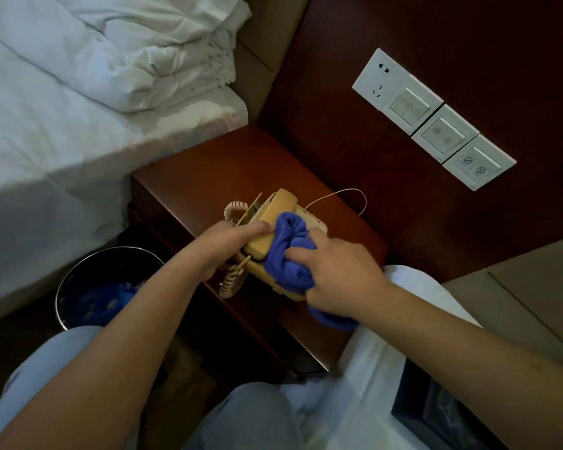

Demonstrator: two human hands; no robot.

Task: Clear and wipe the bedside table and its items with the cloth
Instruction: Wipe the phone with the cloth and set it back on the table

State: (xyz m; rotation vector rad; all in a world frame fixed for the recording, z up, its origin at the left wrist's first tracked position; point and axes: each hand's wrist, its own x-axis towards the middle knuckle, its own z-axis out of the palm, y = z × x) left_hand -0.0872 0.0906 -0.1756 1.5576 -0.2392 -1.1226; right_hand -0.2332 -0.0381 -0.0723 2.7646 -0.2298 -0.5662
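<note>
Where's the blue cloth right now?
In the head view the blue cloth is bunched under the right hand, pressed on the beige telephone on the bedside table.

Blue cloth (290,254) bunched on beige telephone (275,219)

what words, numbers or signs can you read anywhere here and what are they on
No words, brands or numbers can be read.
Lowest switch plate: two round crossed-out signs, too small to make out.
Middle switch plate and upper switch plate: faint marks, too blurred to read.
Socket plate: pin holes only, no text.
Telephone, wiped with the blue cloth: no label visible.
</note>
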